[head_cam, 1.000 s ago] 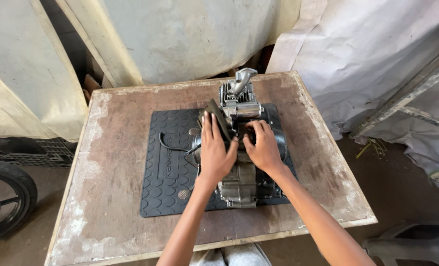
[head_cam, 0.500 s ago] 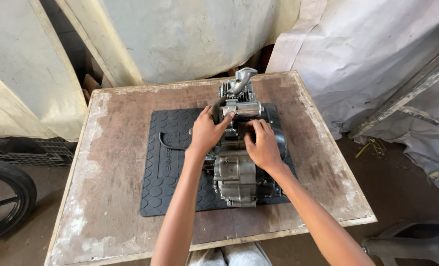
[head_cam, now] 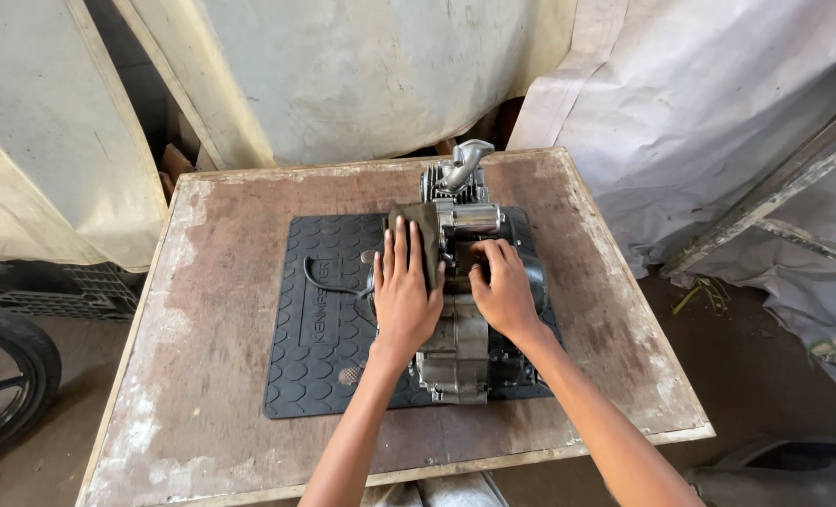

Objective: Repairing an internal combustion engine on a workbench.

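Both hands lie palm-down on the engine (head_cam: 455, 310), left hand (head_cam: 405, 293) fingers spread flat, right hand (head_cam: 504, 293) fingers curled over it.

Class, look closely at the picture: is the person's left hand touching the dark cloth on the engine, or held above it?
Touching. The head view shows the left hand lying flat with its fingers pressed on the dark cloth draped over the engine, no gap visible.
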